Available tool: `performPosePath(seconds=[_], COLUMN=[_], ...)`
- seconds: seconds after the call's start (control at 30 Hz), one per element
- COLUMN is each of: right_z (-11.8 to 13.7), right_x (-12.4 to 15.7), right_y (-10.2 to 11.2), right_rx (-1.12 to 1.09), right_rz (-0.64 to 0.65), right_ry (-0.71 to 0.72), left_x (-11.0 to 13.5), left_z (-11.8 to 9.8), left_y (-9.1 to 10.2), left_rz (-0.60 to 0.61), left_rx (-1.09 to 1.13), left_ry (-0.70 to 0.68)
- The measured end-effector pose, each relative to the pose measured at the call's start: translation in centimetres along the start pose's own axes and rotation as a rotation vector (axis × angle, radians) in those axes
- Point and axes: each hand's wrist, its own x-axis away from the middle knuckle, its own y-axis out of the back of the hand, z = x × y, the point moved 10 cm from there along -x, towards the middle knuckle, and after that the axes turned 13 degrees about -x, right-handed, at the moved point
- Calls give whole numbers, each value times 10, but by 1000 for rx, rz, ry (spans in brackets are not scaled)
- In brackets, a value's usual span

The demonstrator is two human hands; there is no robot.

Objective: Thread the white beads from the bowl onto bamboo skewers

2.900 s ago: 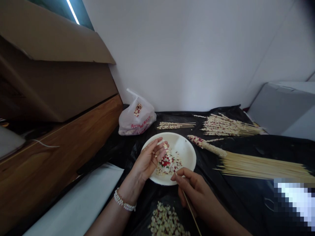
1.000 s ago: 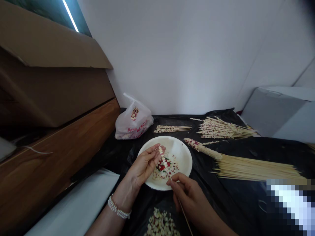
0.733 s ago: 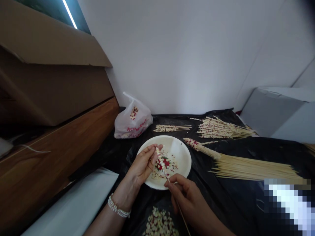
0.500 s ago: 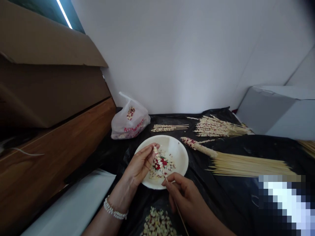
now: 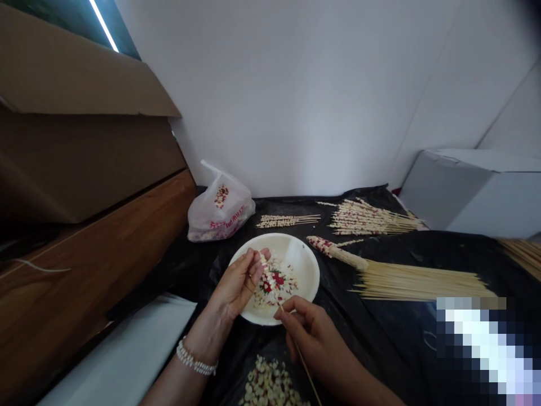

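A thin wooden skewer (image 5: 307,372) threaded at its upper part with pale and dark red corn kernels slants over a white bowl (image 5: 313,265). My right hand (image 5: 310,332) pinches its bare shaft near the bowl's front rim. Around the skewer's top end, the thumb and fingers of my left hand (image 5: 239,279) are closed; whether a loose kernel is between them I cannot make out. Loose corn kernels (image 5: 289,279) lie in the bowl over a red and green pattern. A beaded bracelet (image 5: 194,358) circles my left wrist.
Behind the bowl sit a plastic bag (image 5: 222,211) and kernel-covered skewers (image 5: 276,221), with a larger pile (image 5: 359,217) farther right. A partly stripped corn cob (image 5: 338,252) lies by bare skewers (image 5: 422,280). More kernels (image 5: 273,383) are heaped in front. A cardboard box (image 5: 84,163) stands left.
My left fingers have shifted slightly at the skewer's top end, covering more of its kernels. The right hand keeps its pinch on the shaft. The whole view has moved a little.
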Motion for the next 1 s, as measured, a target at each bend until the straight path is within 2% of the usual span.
performPosePath(seconds=[0.23, 0.4, 0.77, 1.0], right_z=[-1, -3, -6, -7], right_x=[3, 3, 0, -2], right_y=[-6, -6, -6, -4], right_rx=[-19, -16, -1, -15], right_rz=[18, 26, 18, 8], right_ry=[-25, -17, -11, -60], left_x=[0, 2, 3, 7], left_z=[-1, -7, -8, -12], left_y=[-5, -2, -3, -5], left_rz=[83, 39, 62, 69], left_rx=[53, 88, -46, -106], left_ry=[-4, -32, -83, -132])
